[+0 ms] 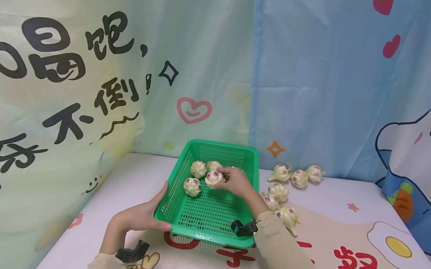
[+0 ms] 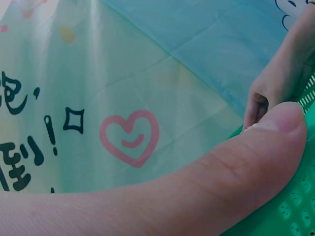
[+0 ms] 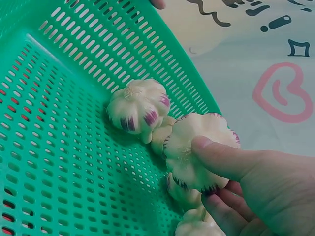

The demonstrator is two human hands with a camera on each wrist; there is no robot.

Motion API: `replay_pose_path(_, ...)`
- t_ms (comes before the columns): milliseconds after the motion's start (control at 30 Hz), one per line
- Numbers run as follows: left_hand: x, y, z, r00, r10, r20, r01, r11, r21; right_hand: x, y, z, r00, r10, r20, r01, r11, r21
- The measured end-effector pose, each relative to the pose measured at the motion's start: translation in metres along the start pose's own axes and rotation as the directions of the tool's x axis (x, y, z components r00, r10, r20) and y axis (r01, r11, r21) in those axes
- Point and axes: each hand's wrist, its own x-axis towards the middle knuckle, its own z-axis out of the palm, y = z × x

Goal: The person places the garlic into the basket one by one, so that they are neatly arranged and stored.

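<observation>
My right hand (image 1: 239, 182) is inside the green plastic basket (image 1: 209, 235), thumb and fingers gripping a garlic bulb (image 3: 206, 127) with purple streaks. Other garlic bulbs lie around it on the basket floor, among them one nearer the front (image 1: 192, 187) and one farther back (image 1: 198, 169). Another is mostly hidden behind the right hand. At the basket's front left corner, my left hand (image 1: 138, 216) holds the rim between thumb and fingers. The left wrist view shows its thumb (image 2: 246, 162) large against the basket's edge, with the right hand beyond.
Several more garlic bulbs lie on the table to the right of the basket, some close to its side (image 1: 278, 192) and others near the back curtain (image 1: 299, 178). A printed cloth (image 1: 328, 228) covers the table. Printed curtains (image 1: 212, 68) hang along the back and left.
</observation>
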Motion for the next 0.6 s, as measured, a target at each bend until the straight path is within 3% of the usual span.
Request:
replay_pose_path(233,-0.0005,-0.0007,0.0000,1.000,0.009,-0.006,-0.008,1.000,0.018,0.0011,0.0015,0.0013,0.999,-0.009,0.040,0.013,0.994,-0.107)
replay_pose_path(600,-0.0002,-0.0010,0.0006,1.000,0.004,-0.008,-0.004,1.000,0.020,0.0017,-0.0009,0.0031,0.996,0.043,0.080,-0.025,0.977,-0.210)
